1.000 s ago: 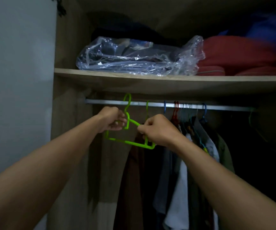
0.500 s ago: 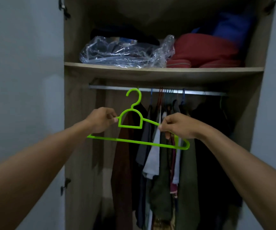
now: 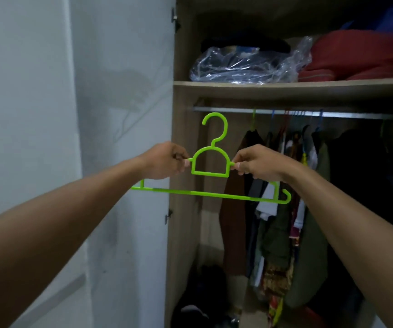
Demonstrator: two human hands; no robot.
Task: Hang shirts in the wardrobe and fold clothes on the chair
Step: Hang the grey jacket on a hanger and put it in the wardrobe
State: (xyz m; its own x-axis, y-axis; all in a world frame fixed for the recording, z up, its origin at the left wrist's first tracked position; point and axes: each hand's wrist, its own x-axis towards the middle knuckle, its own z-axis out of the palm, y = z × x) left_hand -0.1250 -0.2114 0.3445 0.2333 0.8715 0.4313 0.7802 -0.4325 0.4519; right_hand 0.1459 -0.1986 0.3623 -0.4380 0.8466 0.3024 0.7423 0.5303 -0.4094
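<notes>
Both forearms stretch out from the bottom corners, bare to the wrist. The left hand [image 3: 164, 160] pinches the left shoulder of a lime-green plastic hanger [image 3: 209, 194], fingers curled tight around the thin bar just beside the arched loop in the middle. The right hand [image 3: 259, 163] grips the opposite shoulder the same way, so the loop sits between the two fists. The hanger is held upright with its hook on top and its long bottom bar sloping a little down to the right.

It hangs in the air in front of the wardrobe's left side panel [image 3: 183, 138], below the level of the metal rail [image 3: 214, 109] and not touching it. To the left stands the pale open door [image 3: 124, 67].

Further in, clothes hang crowded along the rail: a brown garment [image 3: 233, 209] nearest the hanger, a dark green one [image 3: 276, 233] beside it. A dark heap [image 3: 202, 292] lies on the wardrobe floor. On the shelf [image 3: 285, 87] above the rail rest a crinkled clear plastic bag [image 3: 245, 65] of folded things and red bedding [image 3: 356, 58].
</notes>
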